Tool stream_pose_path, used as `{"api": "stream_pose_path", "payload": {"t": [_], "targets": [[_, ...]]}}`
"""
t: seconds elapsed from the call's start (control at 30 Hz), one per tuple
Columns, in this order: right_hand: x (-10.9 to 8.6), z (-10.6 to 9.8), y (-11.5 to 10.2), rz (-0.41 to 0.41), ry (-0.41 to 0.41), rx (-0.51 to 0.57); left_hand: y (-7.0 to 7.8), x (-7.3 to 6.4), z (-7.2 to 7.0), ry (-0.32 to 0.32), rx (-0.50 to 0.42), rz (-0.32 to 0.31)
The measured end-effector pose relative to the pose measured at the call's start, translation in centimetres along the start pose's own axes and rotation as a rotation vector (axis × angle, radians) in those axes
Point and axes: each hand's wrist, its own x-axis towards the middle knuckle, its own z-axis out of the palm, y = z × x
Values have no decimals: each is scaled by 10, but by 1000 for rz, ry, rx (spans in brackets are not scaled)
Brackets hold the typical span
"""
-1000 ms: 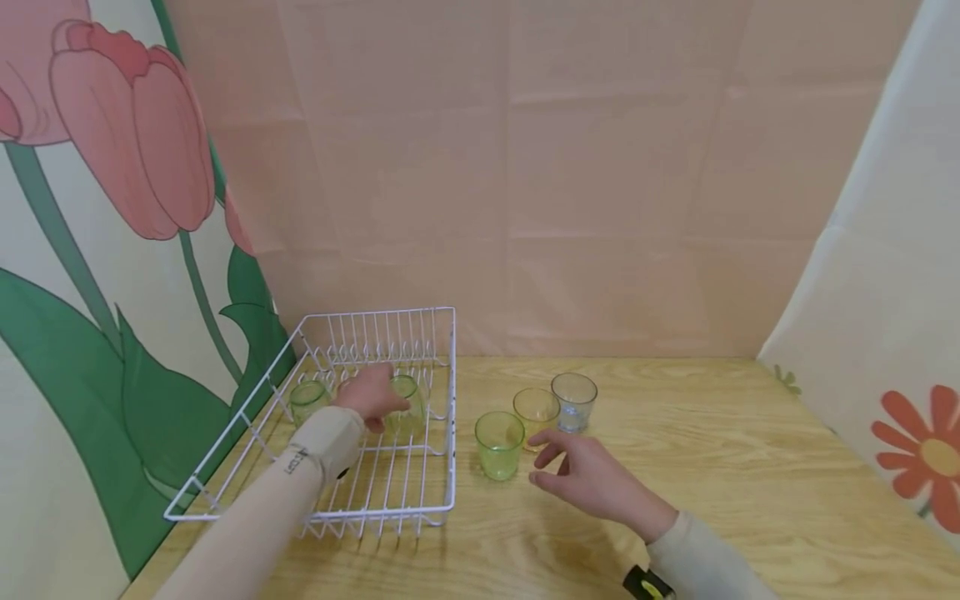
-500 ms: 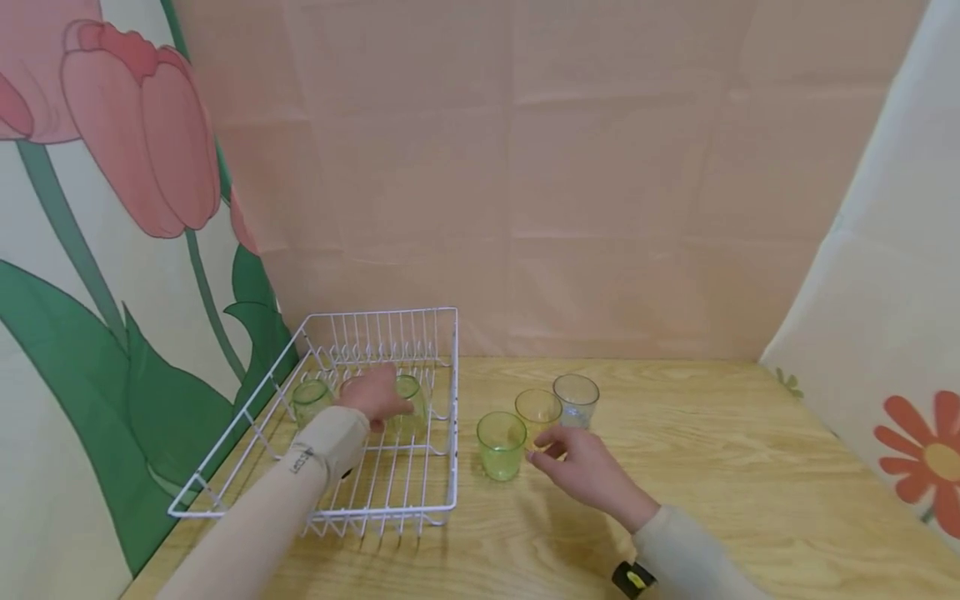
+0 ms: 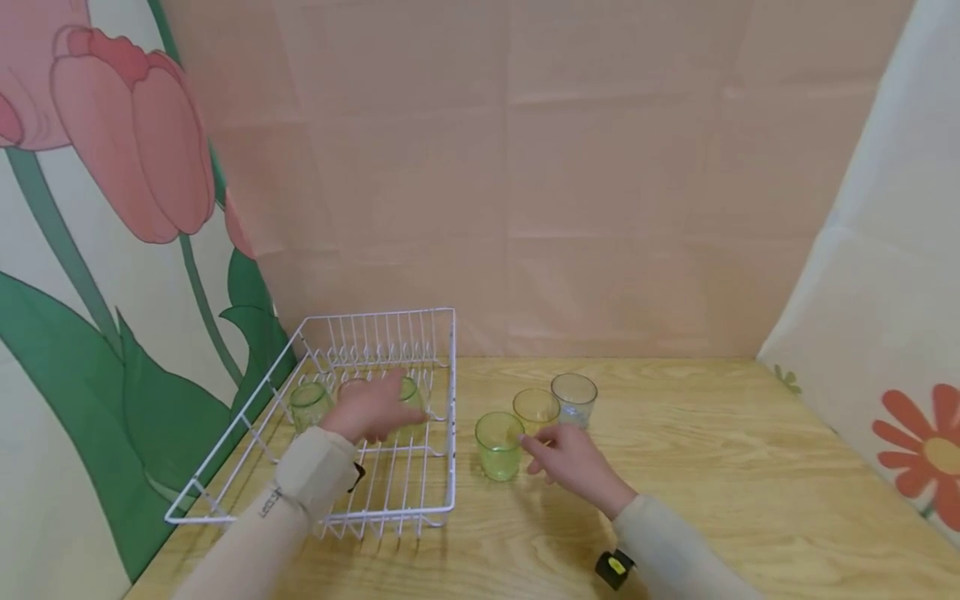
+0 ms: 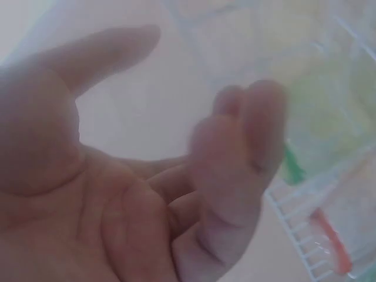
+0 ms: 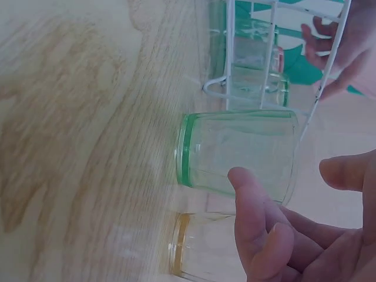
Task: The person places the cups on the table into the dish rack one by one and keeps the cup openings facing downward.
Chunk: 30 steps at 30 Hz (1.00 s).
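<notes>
Green glass [image 3: 498, 457] on table [image 3: 720, 492], just beside right hand [image 3: 576, 468].

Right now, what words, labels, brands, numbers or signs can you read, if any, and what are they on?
No text reads surely.
Small dark lettering on the pale beige left sleeve: perhaps starts "Le", the rest too blurred.
Yellow mark on the small black device by the right sleeve: too small to read.
</notes>
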Motion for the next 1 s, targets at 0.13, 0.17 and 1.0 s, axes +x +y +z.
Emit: {"api": "stream_pose_path", "payload": {"t": [0.13, 0.17, 1.0], "targets": [[2, 2, -2, 6, -17, 12, 6, -19, -2, -12, -85, 70], [2, 3, -2, 9, -18, 9, 8, -24, -3, -16, -121, 95], [12, 15, -1, 51, -5, 38, 27, -62, 16, 87, -281, 321]]}}
